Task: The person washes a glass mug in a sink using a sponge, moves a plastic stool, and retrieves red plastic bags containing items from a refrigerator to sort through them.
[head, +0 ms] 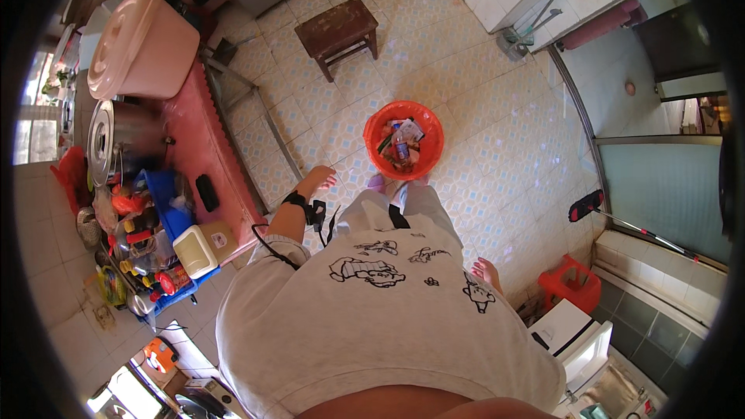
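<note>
My left hand [321,179] hangs empty beside my body with its fingers loosely apart, near the edge of a red-covered table [201,128]. A black strap and small device [314,212] sit on that wrist. Low on the other side, my right hand [486,270] shows only partly past my shirt, fingers apart and nothing visible in them. On the floor at my feet stands a red waste bin [433,142], lined with a red bag. Inside are a labelled plastic bottle [401,150], paper or wrappers [410,130] and other rubbish. Neither hand touches the bin.
A worn wooden stool [337,26] stands beyond the bin. The table bears a lidded pink tub [145,46], a steel pot [105,142] and a blue basket [166,209]. To the right are a broom [588,205], a red plastic stool [570,282] and a sliding door [663,186].
</note>
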The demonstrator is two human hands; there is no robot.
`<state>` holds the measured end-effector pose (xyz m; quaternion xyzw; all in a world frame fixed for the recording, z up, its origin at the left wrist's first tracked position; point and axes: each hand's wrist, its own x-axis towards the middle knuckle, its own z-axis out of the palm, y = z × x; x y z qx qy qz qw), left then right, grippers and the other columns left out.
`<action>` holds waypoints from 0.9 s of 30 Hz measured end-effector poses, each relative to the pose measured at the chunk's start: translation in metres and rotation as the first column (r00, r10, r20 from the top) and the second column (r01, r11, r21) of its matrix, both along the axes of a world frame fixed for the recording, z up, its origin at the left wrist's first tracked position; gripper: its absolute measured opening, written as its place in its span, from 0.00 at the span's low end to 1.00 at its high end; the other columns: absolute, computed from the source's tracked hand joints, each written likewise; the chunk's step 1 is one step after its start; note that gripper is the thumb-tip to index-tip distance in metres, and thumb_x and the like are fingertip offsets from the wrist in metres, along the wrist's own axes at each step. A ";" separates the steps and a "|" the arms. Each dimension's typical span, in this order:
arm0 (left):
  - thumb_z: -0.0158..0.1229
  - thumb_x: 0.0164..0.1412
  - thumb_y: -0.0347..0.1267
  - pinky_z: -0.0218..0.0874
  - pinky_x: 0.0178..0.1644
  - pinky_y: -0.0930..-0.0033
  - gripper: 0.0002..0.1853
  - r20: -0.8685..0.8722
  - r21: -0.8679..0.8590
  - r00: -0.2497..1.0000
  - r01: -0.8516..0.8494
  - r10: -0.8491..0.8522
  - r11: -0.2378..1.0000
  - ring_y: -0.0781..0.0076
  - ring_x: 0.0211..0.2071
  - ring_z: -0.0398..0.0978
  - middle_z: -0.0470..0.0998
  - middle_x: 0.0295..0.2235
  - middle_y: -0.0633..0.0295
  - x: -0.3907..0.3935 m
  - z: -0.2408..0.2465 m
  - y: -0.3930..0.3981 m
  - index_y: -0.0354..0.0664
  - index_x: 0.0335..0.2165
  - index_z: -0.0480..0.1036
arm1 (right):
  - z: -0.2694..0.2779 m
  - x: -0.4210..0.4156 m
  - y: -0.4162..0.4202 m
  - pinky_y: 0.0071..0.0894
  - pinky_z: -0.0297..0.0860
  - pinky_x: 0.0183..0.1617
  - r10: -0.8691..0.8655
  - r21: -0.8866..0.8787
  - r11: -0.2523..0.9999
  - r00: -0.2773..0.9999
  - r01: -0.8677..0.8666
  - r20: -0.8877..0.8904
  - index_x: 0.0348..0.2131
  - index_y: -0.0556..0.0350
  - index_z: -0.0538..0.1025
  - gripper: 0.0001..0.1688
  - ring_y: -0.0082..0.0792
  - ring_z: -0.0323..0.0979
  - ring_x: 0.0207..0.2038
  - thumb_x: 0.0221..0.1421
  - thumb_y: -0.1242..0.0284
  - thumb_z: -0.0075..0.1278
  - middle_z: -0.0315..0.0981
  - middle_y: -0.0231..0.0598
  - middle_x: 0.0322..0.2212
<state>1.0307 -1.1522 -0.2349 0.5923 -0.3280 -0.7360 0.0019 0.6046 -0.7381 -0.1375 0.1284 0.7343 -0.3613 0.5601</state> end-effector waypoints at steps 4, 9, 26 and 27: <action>0.47 0.48 0.40 0.59 0.28 0.75 0.12 -0.086 0.024 0.982 -0.165 0.167 0.986 0.75 0.23 0.68 0.72 0.24 0.62 0.016 -0.005 0.003 0.44 0.25 0.68 | -0.018 -0.041 -0.040 0.19 0.64 0.31 0.034 -0.088 0.996 0.999 -0.032 0.023 0.38 0.56 0.64 0.16 0.28 0.66 0.29 0.47 0.71 0.42 0.65 0.37 0.31; 0.49 0.47 0.38 0.58 0.29 0.73 0.11 0.134 0.019 0.952 -0.280 0.275 0.960 0.73 0.24 0.66 0.70 0.23 0.62 -0.019 0.055 -0.012 0.41 0.26 0.67 | -0.038 -0.116 -0.094 0.25 0.64 0.33 0.100 -0.026 0.995 0.994 -0.099 0.035 0.39 0.56 0.64 0.16 0.31 0.66 0.31 0.47 0.71 0.40 0.65 0.40 0.32; 0.50 0.46 0.40 0.58 0.32 0.76 0.14 -0.015 -0.008 0.998 -0.062 0.062 0.998 0.73 0.26 0.67 0.69 0.24 0.61 -0.195 0.070 -0.101 0.40 0.28 0.65 | -0.017 -0.195 -0.129 0.21 0.65 0.27 0.026 0.096 0.995 0.997 -0.033 0.074 0.38 0.55 0.65 0.16 0.28 0.66 0.26 0.46 0.71 0.42 0.66 0.39 0.29; 0.49 0.46 0.40 0.58 0.31 0.75 0.14 -0.014 -0.023 0.998 -0.060 0.060 0.998 0.73 0.25 0.67 0.70 0.24 0.61 -0.198 0.071 -0.105 0.40 0.28 0.66 | -0.015 -0.196 -0.129 0.21 0.65 0.27 0.024 0.115 0.993 0.996 -0.035 0.091 0.38 0.56 0.65 0.16 0.28 0.66 0.26 0.46 0.71 0.42 0.66 0.39 0.29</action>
